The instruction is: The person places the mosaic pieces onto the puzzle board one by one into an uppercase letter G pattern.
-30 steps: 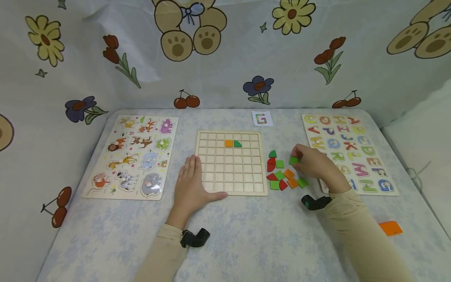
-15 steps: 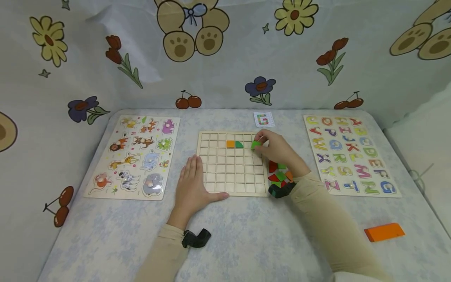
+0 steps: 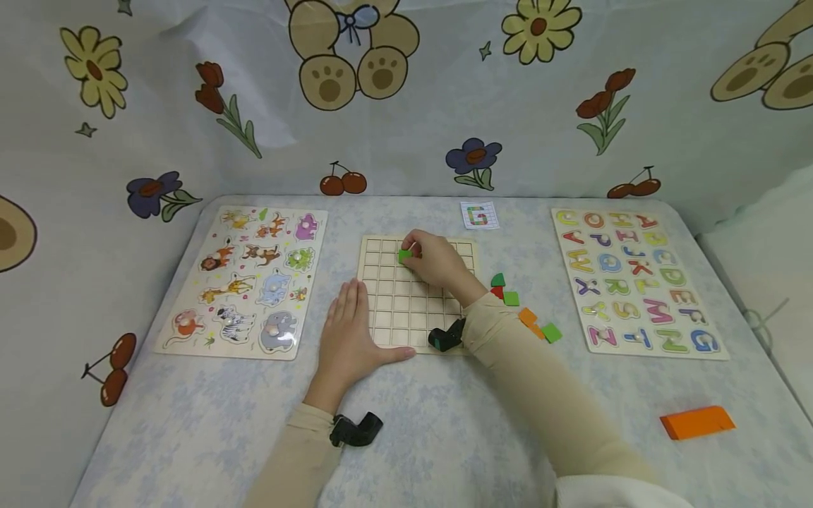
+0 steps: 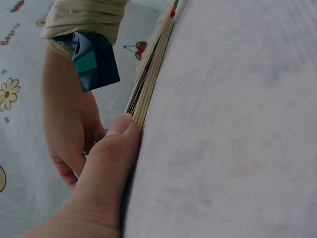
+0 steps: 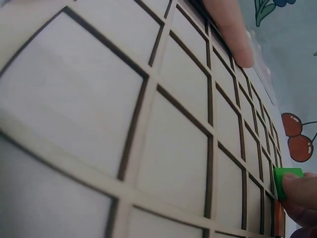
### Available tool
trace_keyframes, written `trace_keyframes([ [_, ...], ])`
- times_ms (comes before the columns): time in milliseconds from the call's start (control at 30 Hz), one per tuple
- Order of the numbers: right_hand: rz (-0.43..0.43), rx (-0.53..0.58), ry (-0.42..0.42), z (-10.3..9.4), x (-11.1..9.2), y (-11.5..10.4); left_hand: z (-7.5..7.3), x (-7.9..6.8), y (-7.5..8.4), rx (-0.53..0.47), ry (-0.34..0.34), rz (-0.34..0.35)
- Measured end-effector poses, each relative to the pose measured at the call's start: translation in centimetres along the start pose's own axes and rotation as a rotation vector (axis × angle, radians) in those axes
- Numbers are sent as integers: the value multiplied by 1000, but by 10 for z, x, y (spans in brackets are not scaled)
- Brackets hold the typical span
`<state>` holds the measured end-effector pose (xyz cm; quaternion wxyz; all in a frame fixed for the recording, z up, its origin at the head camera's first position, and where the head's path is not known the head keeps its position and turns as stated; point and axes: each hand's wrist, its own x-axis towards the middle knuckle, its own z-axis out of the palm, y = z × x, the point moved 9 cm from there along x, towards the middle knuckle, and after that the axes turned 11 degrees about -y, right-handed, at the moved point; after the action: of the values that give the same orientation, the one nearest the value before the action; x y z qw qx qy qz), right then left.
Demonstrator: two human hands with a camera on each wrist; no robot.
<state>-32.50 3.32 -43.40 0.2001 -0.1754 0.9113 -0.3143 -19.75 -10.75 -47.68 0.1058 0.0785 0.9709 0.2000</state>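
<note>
A wooden grid board [image 3: 400,303] lies flat in the middle of the table. Over its upper rows my right hand [image 3: 438,264] pinches a green square tile [image 3: 404,257] between thumb and fingers. The right wrist view shows the same green square tile [image 5: 289,181] at the far side of the grid, right by an orange tile [image 5: 280,218]. My left hand [image 3: 349,342] rests along the board's left edge with straight fingers, its thumb [image 4: 111,148] against the front edge. The green quarter-round tile on the board is hidden behind my right hand.
Right of the board lie loose tiles, among them a green quarter-round [image 3: 498,280] and an orange square [image 3: 527,316]; my sleeve covers others. An animal puzzle [image 3: 244,282] is at left, a letter puzzle [image 3: 635,282] at right. Behind sits a pattern card [image 3: 479,215]; an orange block [image 3: 699,423] lies front right.
My right hand has carried the green square tile leftward from the loose tiles, across the board's right edge, to its upper rows. My left hand stays at the board.
</note>
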Motion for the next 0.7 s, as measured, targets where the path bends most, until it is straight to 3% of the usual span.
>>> trace_keyframes([
  [267,-3,-93,28,1,0,-6,-1,0,2,1,4,9],
  [433,26,-169,-3,4,-3,-5,-1,0,3,-3,10,14],
  [700,-41,-170,-26,-14,-29,3,-1,0,1,-3,7,-1],
])
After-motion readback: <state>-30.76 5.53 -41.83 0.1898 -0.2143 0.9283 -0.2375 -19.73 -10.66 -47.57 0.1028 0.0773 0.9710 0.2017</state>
